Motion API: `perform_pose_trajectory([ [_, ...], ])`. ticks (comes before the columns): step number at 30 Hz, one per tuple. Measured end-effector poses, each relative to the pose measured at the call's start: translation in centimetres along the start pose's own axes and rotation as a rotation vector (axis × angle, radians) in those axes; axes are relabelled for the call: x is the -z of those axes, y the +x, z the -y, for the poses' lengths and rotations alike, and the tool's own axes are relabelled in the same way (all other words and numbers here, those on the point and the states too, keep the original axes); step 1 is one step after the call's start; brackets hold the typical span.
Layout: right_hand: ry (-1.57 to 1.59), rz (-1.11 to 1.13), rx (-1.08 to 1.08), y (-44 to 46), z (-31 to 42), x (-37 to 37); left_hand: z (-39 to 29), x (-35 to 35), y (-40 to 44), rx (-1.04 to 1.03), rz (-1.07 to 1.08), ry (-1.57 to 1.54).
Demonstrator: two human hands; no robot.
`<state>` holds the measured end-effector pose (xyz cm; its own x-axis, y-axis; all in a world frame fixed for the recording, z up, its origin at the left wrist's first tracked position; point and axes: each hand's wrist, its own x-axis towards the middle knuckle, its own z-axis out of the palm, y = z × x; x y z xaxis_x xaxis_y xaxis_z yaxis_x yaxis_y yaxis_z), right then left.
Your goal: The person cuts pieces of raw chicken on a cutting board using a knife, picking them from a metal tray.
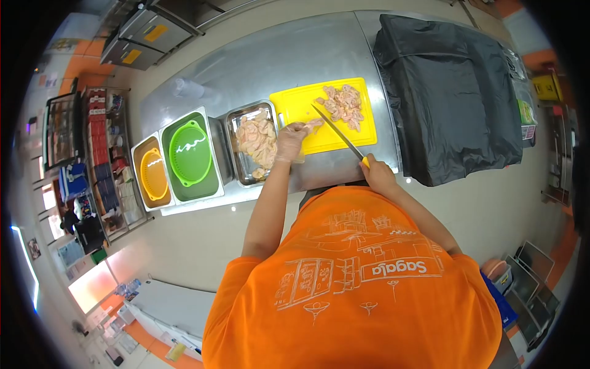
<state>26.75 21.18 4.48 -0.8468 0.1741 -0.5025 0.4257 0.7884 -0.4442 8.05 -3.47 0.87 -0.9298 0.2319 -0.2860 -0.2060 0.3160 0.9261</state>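
Black cover (455, 98) by steel tabletop's (246, 74) right edge, shelving (106, 163) past left. Left hand (291, 141) pinches meat (314, 124); right hand (379, 174) grips knife (341, 135).

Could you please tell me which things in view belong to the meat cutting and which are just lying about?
In use:
- knife, in the right hand
- strip of meat, in the left hand
- yellow board
- steel tray of meat

Apparently lying about:
- green basket
- orange basket
- black cover
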Motion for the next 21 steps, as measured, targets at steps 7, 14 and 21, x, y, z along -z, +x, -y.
perform_pose_trajectory([
  [7,0.011,-0.014,-0.021,0.8,-0.6,-0.1,0.7,1.8,2.4,-0.031,0.038,-0.562],
  [14,0.033,-0.041,-0.03,0.5,-0.5,0.7,-4.5,1.1,2.7,0.086,0.156,-0.225],
  [21,0.06,-0.063,-0.042,0.3,-0.1,1.7,-8.5,0.6,3.0,0.266,0.288,0.115],
])
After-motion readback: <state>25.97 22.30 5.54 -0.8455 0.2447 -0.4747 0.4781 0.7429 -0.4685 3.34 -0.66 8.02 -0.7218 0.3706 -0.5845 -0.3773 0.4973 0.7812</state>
